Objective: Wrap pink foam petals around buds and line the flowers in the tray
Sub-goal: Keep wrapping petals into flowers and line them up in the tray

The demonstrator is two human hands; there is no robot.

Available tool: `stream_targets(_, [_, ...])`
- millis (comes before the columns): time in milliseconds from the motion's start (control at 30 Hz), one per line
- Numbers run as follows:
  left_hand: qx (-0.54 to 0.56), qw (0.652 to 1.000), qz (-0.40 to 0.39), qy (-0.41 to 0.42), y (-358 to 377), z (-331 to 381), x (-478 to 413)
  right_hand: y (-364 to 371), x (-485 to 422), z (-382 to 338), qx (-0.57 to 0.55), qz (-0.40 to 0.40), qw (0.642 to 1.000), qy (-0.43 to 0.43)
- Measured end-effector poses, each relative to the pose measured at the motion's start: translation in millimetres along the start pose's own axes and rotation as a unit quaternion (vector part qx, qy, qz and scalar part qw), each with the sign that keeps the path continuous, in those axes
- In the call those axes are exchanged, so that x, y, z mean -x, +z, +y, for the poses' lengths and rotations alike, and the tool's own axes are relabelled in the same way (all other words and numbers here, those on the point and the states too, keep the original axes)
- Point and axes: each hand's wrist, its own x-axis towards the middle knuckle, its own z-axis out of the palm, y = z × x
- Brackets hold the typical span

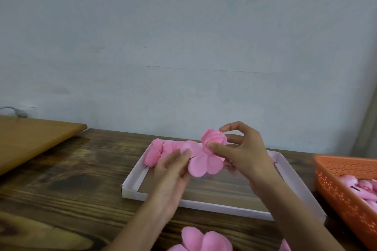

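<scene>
While a pale blue-grey wall (183, 36) fills the upper half of the view, a dark wooden worktop (71, 179) spreads below it, with a lighter wooden board (30, 138) lying at its far left corner. A shallow white cardboard tray (204, 206) sits in the middle of the worktop, its floor mostly bare. An orange perforated basket (336, 187) stands just beside the tray on the right, cut off by the frame edge, and holds pink buds (359, 187).

The right hand (242, 155) is raised over the tray's far side, and its fingers (230, 127) and thumb pinch a pink foam flower (213, 138) with a tightly rolled centre. Two loose petals (204, 164) hang from the flower's base, spread open below the thumb. The left hand (173, 171) is motion-blurred; its fingers look straight and released, their tips touching the left one of those petals.

Finished flowers (161, 151) are lined up along the tray's far wall, from its left corner towards the held flower. Spare petals (204, 238) lie on the worktop at the near edge, partly out of frame. A grey cable (14, 111) curves along the wall behind the board.
</scene>
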Motion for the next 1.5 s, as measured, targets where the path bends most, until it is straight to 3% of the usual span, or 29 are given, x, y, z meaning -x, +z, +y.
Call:
stream_targets(233, [-0.089,0.989,0.095,0.067,2,-2,4,1,-3,7,0.077,-0.096,0.992,-0.035])
stream_targets(433, [-0.145,0.973,0.106,0.142,6,-2,9,3,-2,6,0.102,-0.151,0.981,-0.069])
stream_targets(867, [-0.173,0.943,0.068,0.274,13,7,14,6,-1,2,0.124,-0.122,0.978,-0.114])
stream_targets(1233, [-0.19,0.941,0.027,0.279,12,13,16,6,1,4,0.073,-0.188,0.972,-0.123])
stream_targets(1400, [-0.132,0.97,0.031,0.204,7,19,12,0,-1,4,0.023,-0.159,0.982,-0.102])
stream_targets(1500, [-0.196,0.97,0.004,0.145,1,19,7,-5,-2,2,-0.03,-0.116,0.99,-0.076])
